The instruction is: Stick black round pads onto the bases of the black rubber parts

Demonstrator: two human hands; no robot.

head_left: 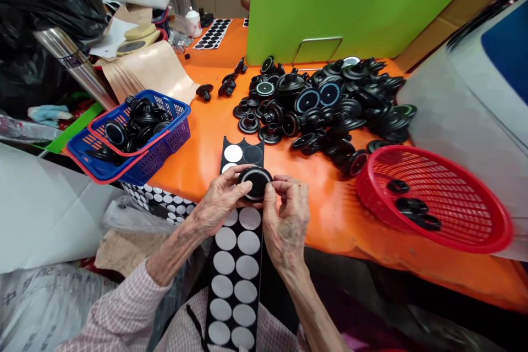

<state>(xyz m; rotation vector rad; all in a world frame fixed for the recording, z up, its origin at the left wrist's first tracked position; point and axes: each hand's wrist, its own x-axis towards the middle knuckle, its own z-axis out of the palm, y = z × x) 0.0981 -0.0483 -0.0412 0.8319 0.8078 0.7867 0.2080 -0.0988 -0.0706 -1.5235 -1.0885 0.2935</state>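
A black round plastic part (258, 186) with a pale ring near its rim is held face up over the table's front edge. My left hand (218, 198) grips it from the left, thumb lying across its face. At its right edge, my right hand (287, 214) is closed, with thumb and fingertips pinched on the rim; whether a thin sticker is between them I cannot tell. Beneath both hands a long black sheet of round white stickers (236, 278) runs from the tabletop down over my lap. Its far end shows an uncovered black circle.
Black round parts (313, 104) lie heaped on the orange table (198, 159). A blue basket (165, 148) on the left holds similar parts. A red basket (454, 176) on the right contains several black rings. A green board (350, 5) stands behind the heap; a steel flask (74, 66) leans left.
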